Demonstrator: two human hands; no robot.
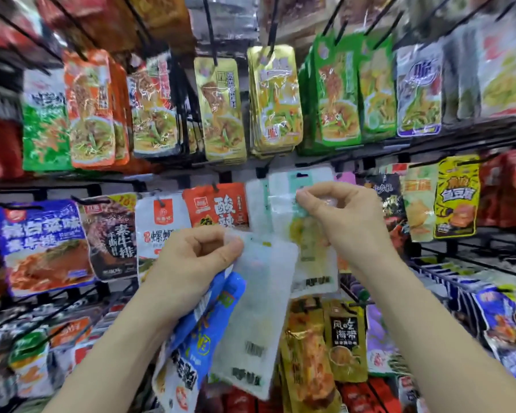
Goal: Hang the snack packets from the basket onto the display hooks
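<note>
At centre frame the right hand (pixel 340 216) pinches the top of a pale packet (pixel 283 189), level with the middle row's hooks, so this looks like the hanging step itself. Lower centre, the left hand (pixel 191 263) grips a bunch of white and blue packets (pixel 259 308) — several are left to hang. No basket shows. Wire racks (pixel 72 181) crowded with hung snacks fill every side — a shop display.

Black wire rack (pixel 81 180) with hooks (pixel 209 28).
Snack packets (pixel 90 114) hang on it in rows, gold ones (pixel 276 99) just beside green ones (pixel 337 90).
</note>
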